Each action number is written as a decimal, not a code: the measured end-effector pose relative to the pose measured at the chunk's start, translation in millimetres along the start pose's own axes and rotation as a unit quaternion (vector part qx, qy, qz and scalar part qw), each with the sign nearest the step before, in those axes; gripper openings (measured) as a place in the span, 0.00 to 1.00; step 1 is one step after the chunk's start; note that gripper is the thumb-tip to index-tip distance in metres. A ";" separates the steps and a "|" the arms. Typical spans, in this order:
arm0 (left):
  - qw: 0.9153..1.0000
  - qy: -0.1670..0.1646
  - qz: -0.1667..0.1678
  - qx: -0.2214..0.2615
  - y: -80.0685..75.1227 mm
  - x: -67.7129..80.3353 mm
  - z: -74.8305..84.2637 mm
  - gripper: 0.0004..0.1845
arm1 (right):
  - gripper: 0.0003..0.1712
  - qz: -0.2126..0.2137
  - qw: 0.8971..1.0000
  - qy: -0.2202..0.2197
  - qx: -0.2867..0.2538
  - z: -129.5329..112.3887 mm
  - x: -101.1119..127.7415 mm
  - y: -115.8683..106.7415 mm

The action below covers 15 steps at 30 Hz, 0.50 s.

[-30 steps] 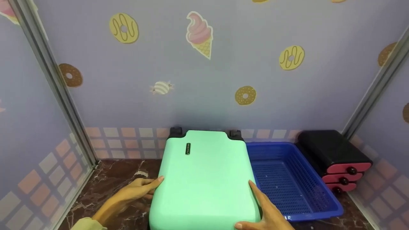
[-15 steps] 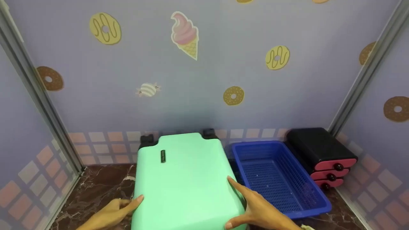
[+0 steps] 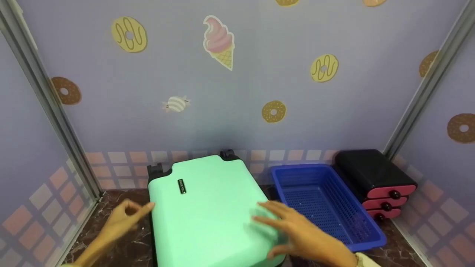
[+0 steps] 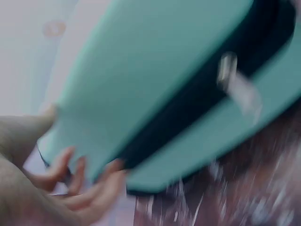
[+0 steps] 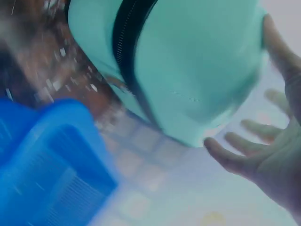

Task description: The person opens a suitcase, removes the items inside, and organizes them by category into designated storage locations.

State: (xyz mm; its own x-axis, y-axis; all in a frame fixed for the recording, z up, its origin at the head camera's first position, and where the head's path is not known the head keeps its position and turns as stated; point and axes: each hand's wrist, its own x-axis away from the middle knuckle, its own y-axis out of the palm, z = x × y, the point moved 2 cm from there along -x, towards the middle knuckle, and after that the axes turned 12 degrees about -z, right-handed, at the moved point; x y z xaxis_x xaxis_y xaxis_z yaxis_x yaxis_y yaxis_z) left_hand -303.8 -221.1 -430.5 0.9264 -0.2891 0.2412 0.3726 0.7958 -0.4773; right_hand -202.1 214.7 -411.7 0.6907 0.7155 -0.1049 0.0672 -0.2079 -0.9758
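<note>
A mint-green hard-shell suitcase (image 3: 207,215) lies flat on the dark marbled tabletop, turned a little, its black wheels toward the back wall. A small black label (image 3: 182,186) sits near its far left corner. My left hand (image 3: 124,218) is beside the suitcase's left side, thumb near the top edge and fingers loosely bent. In the left wrist view those fingers are by the dark zipper band (image 4: 178,113), blurred. Over the right edge of the suitcase my right hand (image 3: 297,230) is spread, with the fingers apart; in the right wrist view its palm faces the shell.
To the right of the suitcase stands a blue perforated plastic basket (image 3: 319,207). Beyond it is a black box with red drawers (image 3: 374,178) and round knobs. Panel walls with sweets decals (image 3: 219,42) enclose the back and both sides.
The suitcase has shifted left and rotated counter-clockwise, away from the basket. Both hands moved with it, and the right hand has now spread over its edge.
</note>
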 end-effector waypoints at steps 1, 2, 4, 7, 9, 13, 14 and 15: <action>0.999 0.010 0.038 -0.007 -4.0 -9.4 -0.3 0.34 | 0.48 0.015 0.998 -0.032 0.055 -8.1 -2.0 4.3; 0.998 0.033 0.051 -0.007 -6.8 -19.5 -0.4 0.36 | 0.46 0.031 0.993 -0.063 0.097 -15.4 -4.3 9.1; 0.996 0.073 0.055 -0.007 -10.6 -38.1 2.6 0.40 | 0.43 0.046 0.983 -0.102 0.144 -27.6 -9.5 19.7; 0.994 0.105 0.027 -0.015 -15.7 -60.3 12.7 0.44 | 0.43 0.063 0.976 -0.123 0.169 -37.3 -16.2 31.7; 0.994 0.104 -0.003 -0.021 -19.3 -70.1 20.0 0.44 | 0.43 0.080 0.971 -0.129 0.186 -41.2 -19.6 37.4; 0.994 0.085 -0.049 -0.045 -27.4 -76.6 30.2 0.41 | 0.40 0.114 0.960 -0.139 0.215 -47.1 -26.3 48.1; 0.994 0.083 -0.052 -0.053 -28.8 -76.1 31.8 0.40 | 0.40 0.125 0.958 -0.138 0.216 -48.1 -28.0 50.3; 0.993 0.084 -0.054 -0.059 -30.0 -74.9 32.9 0.38 | 0.39 0.135 0.957 -0.139 0.214 -49.0 -29.6 52.3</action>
State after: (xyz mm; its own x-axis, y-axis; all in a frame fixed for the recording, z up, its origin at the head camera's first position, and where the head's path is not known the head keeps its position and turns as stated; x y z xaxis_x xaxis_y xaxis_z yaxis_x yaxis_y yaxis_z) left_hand -386.2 -205.8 -406.4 0.8733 -0.4611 0.1572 0.4644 0.6904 -0.5546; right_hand -183.8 150.0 -450.3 0.4189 0.8368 -0.3525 -0.4284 -0.1601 -0.8893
